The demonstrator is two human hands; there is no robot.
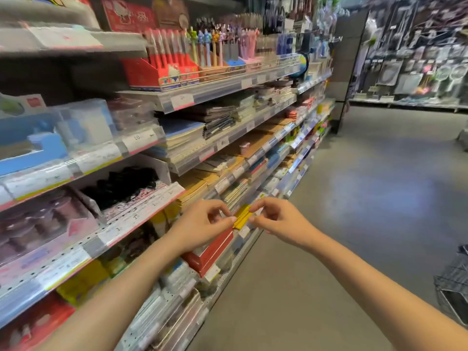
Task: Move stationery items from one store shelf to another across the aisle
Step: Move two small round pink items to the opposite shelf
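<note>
Head view: tiered shelves [141, 219] run from 9 o'clock away toward 1 o'clock, all motion-blurred. At 12 o'clock a red box [162, 72] holds a row of red-and-white pens standing upright, and beside it toward 1 o'clock small holders carry character-topped pens [207, 46]. Below, flat stacks of notebooks [192, 138] lie on the middle tiers; at 9 o'clock clear cases [83, 122] sit with contents too smeared to read. Near the centre, slightly toward 6 o'clock, both hands meet around a small yellow item [242, 217]. The left hand [200, 224] pinches its left end between thumb and forefinger, the other fingers curled in; the right hand [276, 219] pinches the right end the same way, so the item spans the narrow gap between the two sets of fingertips [231, 219]. It is held just in front of a lower tier, above red boxes [215, 252]. What the item is cannot be told; blur hides its edges. At 4 o'clock a wire basket [453, 282] is cut off by the frame edge. Across the grey floor [354, 198], at 2 o'clock, a far rack [417, 59] hangs indistinct packets.
</note>
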